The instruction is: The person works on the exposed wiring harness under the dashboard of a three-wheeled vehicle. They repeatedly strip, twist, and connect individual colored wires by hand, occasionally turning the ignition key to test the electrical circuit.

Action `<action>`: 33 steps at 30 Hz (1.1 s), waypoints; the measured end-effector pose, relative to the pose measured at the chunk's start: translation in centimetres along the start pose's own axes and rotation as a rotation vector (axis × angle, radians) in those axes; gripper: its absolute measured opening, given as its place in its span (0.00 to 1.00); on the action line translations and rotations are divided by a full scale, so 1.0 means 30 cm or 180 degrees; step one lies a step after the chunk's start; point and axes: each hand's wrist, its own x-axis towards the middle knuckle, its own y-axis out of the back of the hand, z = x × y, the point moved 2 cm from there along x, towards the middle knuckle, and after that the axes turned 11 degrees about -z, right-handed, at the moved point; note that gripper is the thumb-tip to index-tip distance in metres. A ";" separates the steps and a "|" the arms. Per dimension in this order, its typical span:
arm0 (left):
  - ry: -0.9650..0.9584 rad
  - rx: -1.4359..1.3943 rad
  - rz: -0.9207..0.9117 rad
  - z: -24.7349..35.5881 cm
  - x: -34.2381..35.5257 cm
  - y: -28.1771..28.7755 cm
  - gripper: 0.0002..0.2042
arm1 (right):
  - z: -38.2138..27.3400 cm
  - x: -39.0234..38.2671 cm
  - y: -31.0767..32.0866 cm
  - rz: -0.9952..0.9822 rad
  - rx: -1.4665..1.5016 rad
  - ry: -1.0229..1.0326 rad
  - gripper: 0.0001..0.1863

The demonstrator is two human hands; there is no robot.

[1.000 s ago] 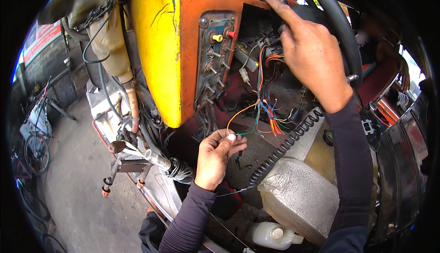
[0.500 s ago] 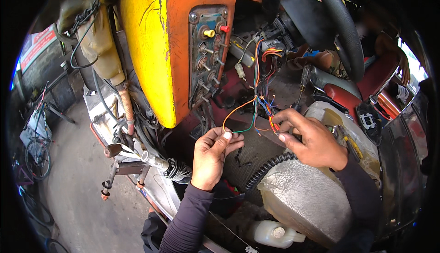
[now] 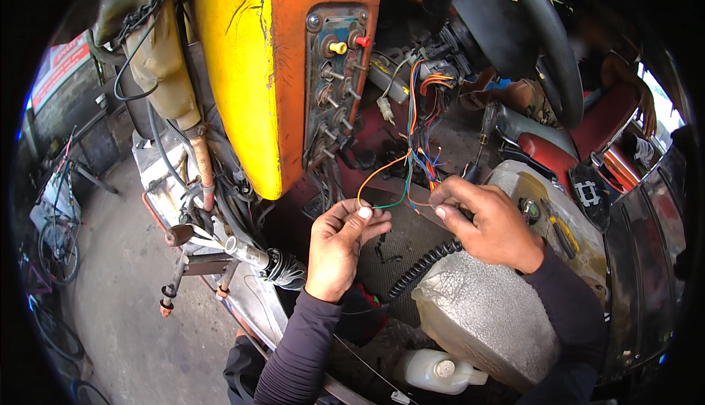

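Observation:
Thumb and fingers of my left hand (image 3: 334,251) are pinched on the ends of an orange wire (image 3: 377,172) and a green wire (image 3: 395,202). Both curve down from a loose multicoloured wire bundle (image 3: 413,122) hanging under the steering column. To the right, my right hand (image 3: 496,223) is closed in a pinch at a thin brown wire (image 3: 421,204) from the same bundle; its fingertips partly hide the wire's end. Blue and red wires (image 3: 429,170) with loose ends hang just above those fingers.
An orange and yellow dash panel (image 3: 290,74) carries toggle switches (image 3: 332,96). The steering wheel (image 3: 547,45) is at upper right. Below my right hand lie a silvery padded cover (image 3: 488,302), a black coiled cord (image 3: 422,265) and pliers (image 3: 562,232). A plastic jug (image 3: 440,372) sits lowest. Another person's hand (image 3: 646,111) rests far right.
My right hand has shifted slightly left, its fingertips now at the brown wire. My left hand keeps its pinch on the orange and green wires. The view has moved a little.

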 end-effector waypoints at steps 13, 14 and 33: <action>0.0021 0.0031 0.0023 0.003 -0.004 -0.007 0.09 | -0.066 0.004 -0.054 0.0016 -0.0842 0.0354 0.15; 0.0021 0.0034 0.0024 0.005 -0.003 -0.010 0.09 | -0.065 0.004 -0.055 0.0018 -0.0864 0.0361 0.14; -0.0135 0.0487 -0.0054 0.032 0.012 -0.036 0.08 | -0.029 -0.022 0.055 -0.0082 0.0784 -0.0602 0.16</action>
